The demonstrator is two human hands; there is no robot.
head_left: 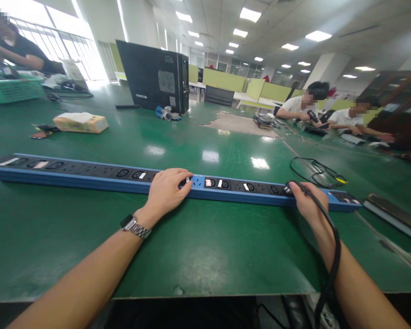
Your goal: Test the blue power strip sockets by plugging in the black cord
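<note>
Two hands work a long, stiff power strip (pixel 89 176) lying across the green surface (pixel 192 246): left hand (pixel 166 189) rests open on its top, right hand (pixel 306 201) pinches a floppy black cable (pixel 332 246) by its rigid plug end at a socket.

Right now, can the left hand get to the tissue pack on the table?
Probably yes, with a long stretch. The left hand rests on the blue power strip, and the tissue pack lies well beyond it. Only bare green table shows between them, so nothing blocks the way.
</note>
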